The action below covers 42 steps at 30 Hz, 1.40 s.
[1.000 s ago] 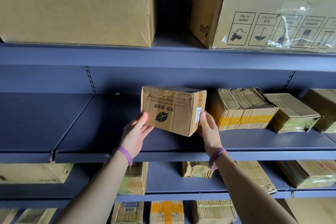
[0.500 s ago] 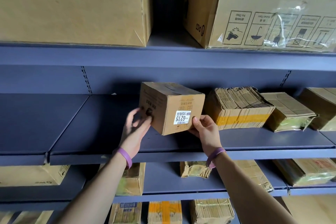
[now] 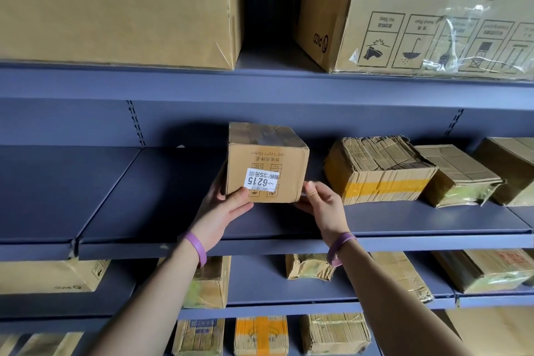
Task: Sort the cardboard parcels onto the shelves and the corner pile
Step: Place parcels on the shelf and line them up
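Note:
A small brown cardboard parcel [image 3: 267, 163] with a white label reading 6215 sits on the middle blue shelf [image 3: 161, 205], label side facing me. My left hand [image 3: 222, 205] grips its lower left corner, thumb on the front face, fingers behind the left side. My right hand [image 3: 320, 204] pinches its lower right corner with curled fingers. Both wrists wear purple bands.
To the right on the same shelf lie a taped parcel with a yellow stripe [image 3: 378, 170] and two more [image 3: 459, 175]. Big cartons [image 3: 115, 6] fill the top shelf. Lower shelves hold several parcels [image 3: 309, 266]. The middle shelf's left part is bare.
The parcel has been turned so its labelled face points at me and set down on the shelf. My hands shifted to its lower corners.

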Tool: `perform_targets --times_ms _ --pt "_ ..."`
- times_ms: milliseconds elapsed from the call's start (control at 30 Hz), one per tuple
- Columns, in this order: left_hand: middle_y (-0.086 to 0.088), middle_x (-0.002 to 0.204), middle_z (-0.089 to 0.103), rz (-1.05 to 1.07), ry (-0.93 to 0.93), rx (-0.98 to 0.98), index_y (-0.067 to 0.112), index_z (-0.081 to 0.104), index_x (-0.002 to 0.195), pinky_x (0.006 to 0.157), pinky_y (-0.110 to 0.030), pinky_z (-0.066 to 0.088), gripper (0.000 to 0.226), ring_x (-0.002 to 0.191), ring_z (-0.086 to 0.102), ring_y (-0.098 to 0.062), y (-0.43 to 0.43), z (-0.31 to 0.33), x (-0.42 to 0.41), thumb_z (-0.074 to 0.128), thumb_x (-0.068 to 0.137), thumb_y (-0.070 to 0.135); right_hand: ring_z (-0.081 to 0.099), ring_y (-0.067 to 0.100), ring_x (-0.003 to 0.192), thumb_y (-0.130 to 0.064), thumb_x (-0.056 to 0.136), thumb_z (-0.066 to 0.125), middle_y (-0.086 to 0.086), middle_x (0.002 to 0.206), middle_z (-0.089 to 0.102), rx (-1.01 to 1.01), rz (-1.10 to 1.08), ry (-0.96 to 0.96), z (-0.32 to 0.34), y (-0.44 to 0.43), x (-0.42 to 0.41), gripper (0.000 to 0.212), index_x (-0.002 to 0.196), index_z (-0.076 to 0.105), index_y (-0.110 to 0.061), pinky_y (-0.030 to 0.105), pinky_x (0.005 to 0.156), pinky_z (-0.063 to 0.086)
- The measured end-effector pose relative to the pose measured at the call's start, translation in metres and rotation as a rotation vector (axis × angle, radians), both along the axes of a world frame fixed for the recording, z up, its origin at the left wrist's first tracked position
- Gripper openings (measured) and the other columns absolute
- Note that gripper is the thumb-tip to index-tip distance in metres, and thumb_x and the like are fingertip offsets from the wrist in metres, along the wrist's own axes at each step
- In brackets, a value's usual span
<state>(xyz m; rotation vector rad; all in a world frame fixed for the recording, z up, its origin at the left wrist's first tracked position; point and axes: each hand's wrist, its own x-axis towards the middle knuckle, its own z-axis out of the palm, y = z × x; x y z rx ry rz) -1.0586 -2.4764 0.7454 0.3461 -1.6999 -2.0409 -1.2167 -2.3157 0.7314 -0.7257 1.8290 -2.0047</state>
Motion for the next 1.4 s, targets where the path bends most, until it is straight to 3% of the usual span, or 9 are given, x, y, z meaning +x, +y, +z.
perform_targets --times_ms 167,333,533,633,767,933,1100,1233,1400 --pt "-0.009 0.132 0.065 -0.068 0.004 0.257 0.021 0.053 0.134 0.094 -0.04 0.056 0.089 0.119 0.063 -0.031 -0.008 0.001 0.001 0.092 0.059 0.048 0.068 0.017 0.103 -0.047 0.091 0.052 0.006 0.117 0.066 -0.033 -0.043 -0.09 0.003 -0.002 -0.001 0.049 0.121 0.06 -0.01 0.023 0.077 0.057" --pt "-0.016 0.131 0.064 -0.168 0.026 0.385 0.016 0.055 0.13 0.089 -0.045 0.058 0.097 0.117 0.064 -0.035 -0.014 -0.003 0.002 0.098 0.048 0.044 0.063 0.017 0.115 -0.064 0.087 0.056 0.006 0.133 0.058 -0.063 -0.027 -0.17 0.003 -0.003 -0.005 0.079 0.142 0.043 -0.009 0.028 0.085 0.058" --pt "-0.017 0.126 0.067 -0.201 -0.04 0.365 0.015 0.054 0.13 0.084 -0.043 0.059 0.099 0.111 0.067 -0.032 -0.014 -0.001 0.001 0.098 0.046 0.045 0.066 0.011 0.093 -0.028 0.102 0.046 0.001 0.104 0.068 -0.089 -0.004 -0.167 0.005 0.0 -0.006 0.025 0.114 0.058 -0.01 0.023 0.073 0.055" --pt "-0.018 0.134 0.061 -0.074 -0.017 0.447 0.022 0.049 0.133 0.085 -0.041 0.06 0.064 0.111 0.068 -0.026 -0.014 0.001 -0.002 0.077 0.077 0.035 0.071 0.01 0.083 -0.015 0.098 0.055 0.006 0.099 0.069 -0.096 -0.046 -0.177 0.004 0.0 -0.005 0.008 0.099 0.053 -0.007 0.024 0.068 0.057" --pt "-0.007 0.13 0.064 0.099 0.055 0.376 0.043 0.032 0.145 0.094 -0.042 0.055 0.058 0.114 0.067 -0.025 -0.012 -0.003 -0.008 0.056 0.098 0.02 0.072 0.016 0.087 -0.007 0.096 0.058 0.011 0.101 0.07 -0.128 -0.061 -0.164 0.003 0.0 -0.004 0.01 0.091 0.049 -0.008 0.027 0.071 0.059" --pt "-0.009 0.125 0.068 0.159 0.064 0.24 0.026 0.046 0.137 0.091 -0.034 0.057 0.044 0.111 0.068 -0.023 -0.005 -0.002 -0.007 0.058 0.095 0.021 0.072 0.016 0.089 -0.005 0.094 0.06 0.011 0.102 0.07 -0.136 -0.075 -0.157 0.002 0.0 -0.002 0.01 0.089 0.051 -0.007 0.028 0.072 0.06" --pt "-0.001 0.143 0.056 -0.061 0.046 0.069 0.027 0.032 0.151 0.104 -0.03 0.048 0.076 0.132 0.054 -0.018 -0.011 -0.008 -0.001 0.071 0.086 0.038 0.072 0.016 0.093 -0.003 0.091 0.065 0.009 0.102 0.071 -0.106 -0.035 -0.09 0.002 0.0 -0.001 0.013 0.087 0.053 -0.007 0.028 0.074 0.059" --pt "0.0 0.135 0.063 0.014 0.05 0.105 0.03 0.034 0.149 0.098 -0.027 0.052 0.08 0.13 0.056 -0.02 -0.009 -0.009 -0.005 0.07 0.08 0.011 0.07 0.014 0.087 -0.002 0.091 0.064 0.007 0.096 0.07 -0.048 0.025 -0.011 0.001 0.0 0.0 0.01 0.085 0.058 -0.007 0.025 0.075 0.058" --pt "-0.006 0.134 0.063 0.063 0.078 0.268 0.018 0.047 0.141 0.095 -0.027 0.054 0.089 0.125 0.06 -0.02 -0.013 -0.006 -0.003 0.089 0.065 0.038 0.07 0.024 0.096 -0.016 0.102 0.052 0.01 0.102 0.071 -0.025 0.024 -0.026 -0.002 -0.003 -0.003 0.016 0.103 0.066 -0.008 0.033 0.082 0.059"
